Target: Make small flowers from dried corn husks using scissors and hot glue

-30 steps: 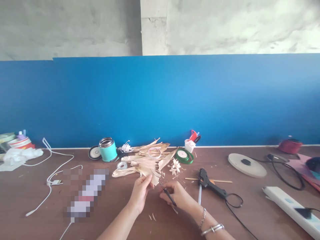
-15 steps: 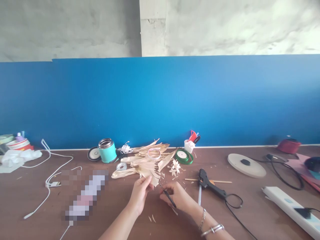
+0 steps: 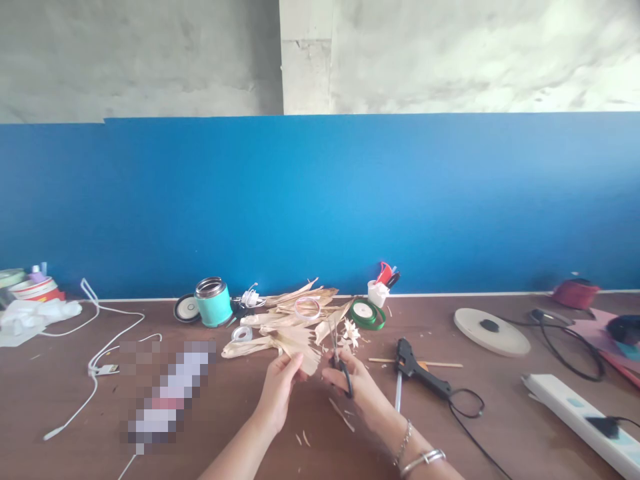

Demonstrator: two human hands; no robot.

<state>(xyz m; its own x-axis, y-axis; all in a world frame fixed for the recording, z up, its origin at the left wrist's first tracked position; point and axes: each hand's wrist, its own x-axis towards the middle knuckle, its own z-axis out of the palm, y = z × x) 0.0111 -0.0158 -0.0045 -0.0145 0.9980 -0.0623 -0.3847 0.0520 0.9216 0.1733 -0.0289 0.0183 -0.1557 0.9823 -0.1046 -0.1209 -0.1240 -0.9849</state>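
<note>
Brown tabletop [image 3: 500, 427]: left hand [image 3: 281, 387] pinches papery husk [image 3: 300, 347]; right hand [image 3: 353, 387] grips scissors [image 3: 340, 367].

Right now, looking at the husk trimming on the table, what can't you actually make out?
Head view only:
- The pixelated patch on the table is blurred; the object under it is unreadable.
- The scissors: handles hidden in the right hand, blades too small to tell whether they are open.
- The corn husk piece: its near edge is covered by the left hand.
- The power strip is cut off by the right edge.
</note>
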